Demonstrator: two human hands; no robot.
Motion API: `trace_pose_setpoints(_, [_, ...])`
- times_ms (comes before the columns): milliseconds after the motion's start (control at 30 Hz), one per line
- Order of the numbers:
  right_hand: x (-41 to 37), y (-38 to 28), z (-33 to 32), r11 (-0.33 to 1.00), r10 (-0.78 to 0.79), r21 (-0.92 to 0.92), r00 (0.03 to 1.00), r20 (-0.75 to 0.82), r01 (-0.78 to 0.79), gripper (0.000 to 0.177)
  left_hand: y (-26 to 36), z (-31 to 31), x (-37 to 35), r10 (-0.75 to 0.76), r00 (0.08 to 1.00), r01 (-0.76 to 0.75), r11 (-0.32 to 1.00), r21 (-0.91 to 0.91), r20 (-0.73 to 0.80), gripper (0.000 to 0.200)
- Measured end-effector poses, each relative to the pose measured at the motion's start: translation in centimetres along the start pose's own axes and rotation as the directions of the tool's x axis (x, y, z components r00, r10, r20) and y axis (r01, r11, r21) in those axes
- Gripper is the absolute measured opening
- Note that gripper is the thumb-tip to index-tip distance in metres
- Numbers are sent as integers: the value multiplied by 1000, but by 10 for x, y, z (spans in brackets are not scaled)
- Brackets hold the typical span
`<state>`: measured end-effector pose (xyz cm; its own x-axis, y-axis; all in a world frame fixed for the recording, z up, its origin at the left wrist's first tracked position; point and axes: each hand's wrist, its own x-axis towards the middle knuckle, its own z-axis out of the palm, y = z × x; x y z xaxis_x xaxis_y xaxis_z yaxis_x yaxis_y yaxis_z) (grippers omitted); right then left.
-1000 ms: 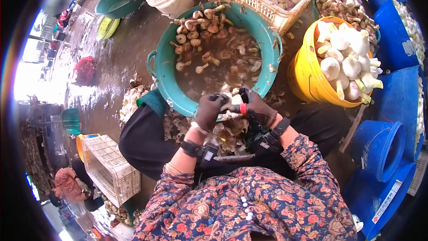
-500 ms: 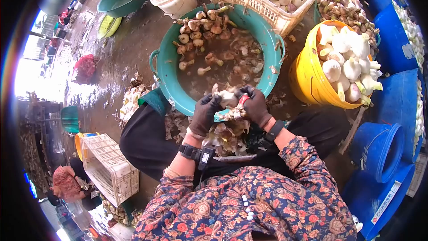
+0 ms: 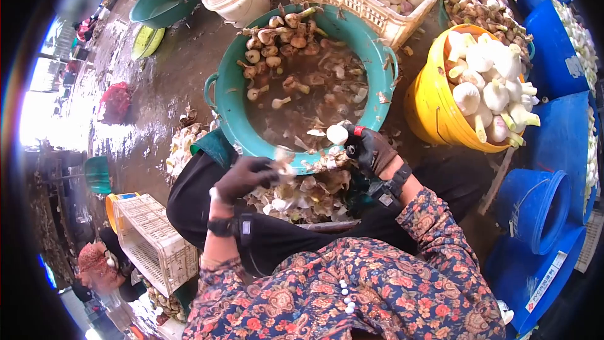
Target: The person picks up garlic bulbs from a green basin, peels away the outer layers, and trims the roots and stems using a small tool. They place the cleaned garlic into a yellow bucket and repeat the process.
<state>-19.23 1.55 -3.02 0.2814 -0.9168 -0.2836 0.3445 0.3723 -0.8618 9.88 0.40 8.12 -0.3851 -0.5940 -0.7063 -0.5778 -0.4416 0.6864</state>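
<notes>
Near the basin (image 3: 231, 107), left hand (image 3: 247, 176) sideways

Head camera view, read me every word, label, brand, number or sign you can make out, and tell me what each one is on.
"PVC", then small Chinese characters, apparently "内润滑剂": white label on the lower-right blue container.
Too small to read: mark on the blue bucket.
Too blurred to read: pale patch on the left wrist device.

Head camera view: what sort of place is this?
Probably a garlic-cleaning workplace: brownish bulbs sit in a green tub of murky water, whiter bulbs fill a yellow bucket, and papery skins lie beside the tub.
</notes>
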Motion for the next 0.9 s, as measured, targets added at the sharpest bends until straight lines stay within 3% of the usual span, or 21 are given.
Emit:
trace_pose_setpoints(33, [5, 16, -10, 999, -19, -49, 999, -30, 18, 19, -15, -6, 14, 19, 999, -30, 899, 436, 29, 36])
trace_pose_setpoints(67, [12, 33, -20, 994, -44, -102, 997, -61, 37, 18, -37, -11, 36, 24, 998, -67, 617, 784, 66, 41])
trace_pose_setpoints(100, [17, 37, -19, 996, -31, -89, 991, -133, 19, 16, -44, -11, 53, -28, 986, 148, 577, 803, -162, 49])
trace_pose_setpoints(133, [8, -19, 6, 908, 376, 282, 898, -229, -308, 16, -48, -18, 74, 48, 963, 159, 691, 705, -264, 47])
trace_pose_setpoints(167, [20, -5, -12, 897, 331, 368, 924, -190, -245, 18, -64, -25, 100, 219, 915, -32, 876, 481, -338, 46])
trace_pose_setpoints(200, [33, 6, -34, 873, 282, 452, 947, -157, -185, 21, -66, -31, 121, 252, 894, -46, 875, 482, -371, 50])
trace_pose_setpoints(267, [44, -73, -30, 743, -19, 658, 987, -162, 122, 33, -78, -45, 169, 285, 867, -64, 877, 476, -408, 55])
trace_pose_setpoints(333, [31, -165, 1, 595, 19, 772, 957, -288, 221, 47, -101, -58, 220, 429, 765, -45, 779, 626, -480, 69])
trace_pose_setpoints(367, [36, -160, -3, 599, 12, 767, 955, -297, 231, 47, -97, -62, 236, 326, 815, 37, 796, 604, -480, 74])
trace_pose_setpoints(433, [45, -133, -21, 858, -75, 497, 990, -121, 126, 59, -93, -63, 257, 271, 860, -32, 875, 483, -433, 67])
trace_pose_setpoints(467, [46, -111, -21, 881, 75, 473, 987, -142, 1, 60, -96, -61, 266, 206, 904, -68, 935, 349, -375, 61])
trace_pose_setpoints(500, [38, -102, 2, 958, 139, 279, 958, -253, -65, 58, -115, -60, 295, 162, 895, -42, 959, 281, -417, 56])
trace_pose_setpoints(533, [38, -76, 4, 956, 221, 245, 943, -248, -160, 50, -110, -48, 287, 149, 903, -37, 961, 272, -403, 56])
trace_pose_setpoints(567, [40, -46, -3, 933, 316, 248, 922, -223, -260, 43, -88, -34, 266, 128, 937, -118, 992, 52, -324, 53])
trace_pose_setpoints(600, [43, -30, 4, 943, 331, 127, 891, -309, -307, 39, -66, -21, 248, 133, 961, -176, 970, -170, -242, 50])
trace_pose_setpoints(633, [51, -8, 4, 910, 409, 98, 828, -384, -403, 34, -55, -7, 235, 289, 931, -334, 922, -197, -224, 44])
trace_pose_setpoints(667, [58, 11, 3, 907, 413, 110, 808, -420, -407, 26, -48, 5, 223, 310, 938, -346, 874, -341, -157, 42])
trace_pose_setpoints(733, [57, 29, 4, 968, 175, -96, 903, -393, -230, 23, -2, 27, 176, 327, 939, -344, 900, -268, -106, 43])
trace_pose_setpoints(800, [61, 40, 10, 994, 82, -29, 902, -424, -104, 19, 12, 49, 155, 411, 902, -430, 885, -182, -133, 41])
trace_pose_setpoints(833, [60, 39, 8, 993, 67, -59, 897, -436, -103, 19, 21, 54, 145, 442, 875, -448, 894, 15, -196, 41])
trace_pose_setpoints(900, [51, 26, 14, 997, 25, -60, 913, -407, -54, 21, 23, 56, 136, 465, 856, -457, 885, 92, -225, 40])
